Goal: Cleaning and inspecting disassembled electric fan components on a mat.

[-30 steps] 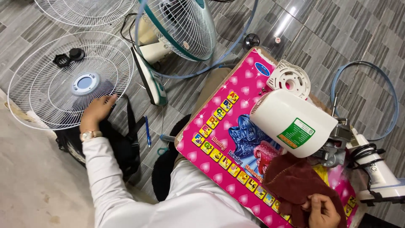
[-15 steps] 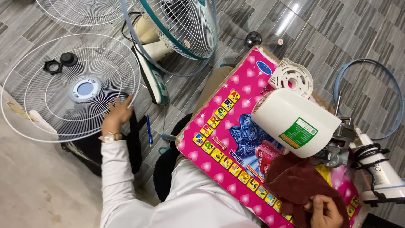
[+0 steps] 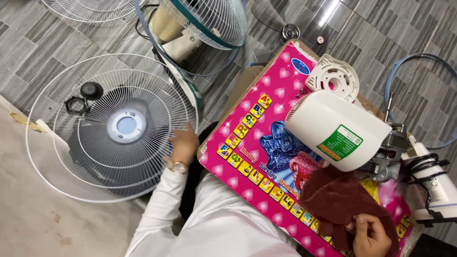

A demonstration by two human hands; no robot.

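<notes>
Head view. The left hand (image 3: 183, 143) rests on the right edge of a white wire fan guard (image 3: 112, 127) that lies flat on the tiled floor (image 3: 57, 52). The fingers spread over the wires; whether the grip closes around a wire cannot be told from above. To handle the guard well, the person should hold it at the outer ring rather than at the thin spokes, and lift it level, since two black nuts (image 3: 84, 96) lie inside it near the upper left rim and would likely roll off if it tilts.

The right hand (image 3: 370, 235) holds a dark red cloth (image 3: 340, 200) in a closed grip at the lower right. The cloth lies bunched on a pink board (image 3: 247, 143) across the lap, just beside a white motor housing (image 3: 339, 128). A white round cover plate (image 3: 333, 78) lies on the board's far end.

Pose: the left arm, in a white sleeve (image 3: 162, 204), reaches forward and left, wrist nearly straight, a watch at the wrist. The right hand is drawn close to the body, thumb on top of the cloth.
</notes>
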